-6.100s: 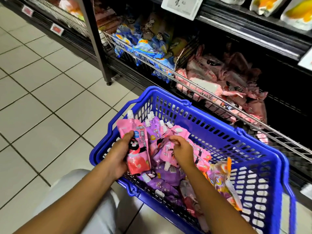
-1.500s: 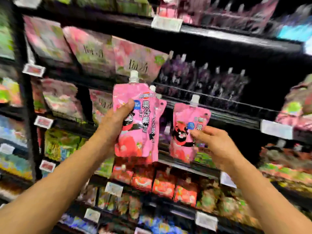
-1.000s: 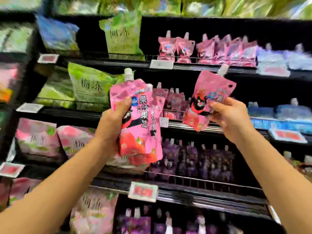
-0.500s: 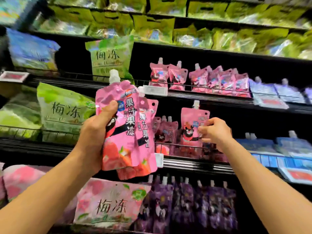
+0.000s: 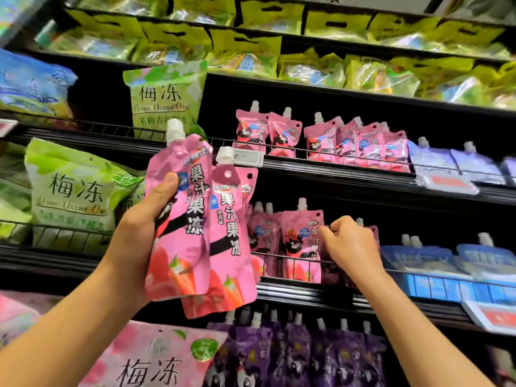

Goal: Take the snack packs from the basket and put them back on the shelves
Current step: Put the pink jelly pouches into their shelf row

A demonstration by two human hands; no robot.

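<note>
Left hand (image 5: 139,236) grips stacked pink spouted snack packs (image 5: 195,233) w/ white caps; right hand (image 5: 349,247) pinches pink pack on shelf (image 5: 303,244).

Two bare forearms rise from the lower corners, neither showing sleeve, watch, bracelet or glove, and the left hand (image 5: 139,233) and right hand (image 5: 350,245) are equally bare, with no ring on the fingers (image 5: 339,223) and short, plain, unpainted nails.

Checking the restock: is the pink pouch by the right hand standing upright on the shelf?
Upright. The pink pouch stands spout-up behind the shelf's wire rail, with the right hand at its edge.
</note>
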